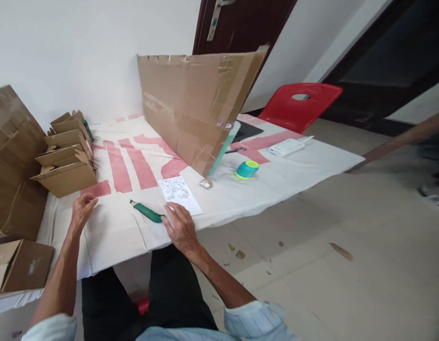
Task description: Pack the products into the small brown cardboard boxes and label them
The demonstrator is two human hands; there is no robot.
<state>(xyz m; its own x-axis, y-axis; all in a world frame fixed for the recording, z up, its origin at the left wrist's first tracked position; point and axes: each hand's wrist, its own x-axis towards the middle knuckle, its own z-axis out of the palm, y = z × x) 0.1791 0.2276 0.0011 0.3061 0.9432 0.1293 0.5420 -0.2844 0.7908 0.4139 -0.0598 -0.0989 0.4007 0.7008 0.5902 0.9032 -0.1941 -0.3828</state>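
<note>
On the white cloth lies a knife with a green handle (pixel 148 212), its dark tip pointing up and left. My right hand (pixel 182 228) is at the handle's rear end, fingers spread, with a fingertip touching or nearly touching it; I cannot tell which. Just beyond that hand is a white paper sheet (pixel 186 201) with many small outlined shapes on it. My left hand (pixel 83 211) hovers over the cloth at the left, thumb and fingers drawn together. Whatever may be between those fingertips cannot be made out.
Several open cardboard boxes (pixel 73 175) stand in a row at the left, beside a large carton (pixel 13 156). An upright cardboard panel (pixel 191 104) crosses the table. Right of it are a teal roll (pixel 246 169), a power strip (pixel 286 147) and a red chair (pixel 297 106). Another person's arm (pixel 407 137) reaches in.
</note>
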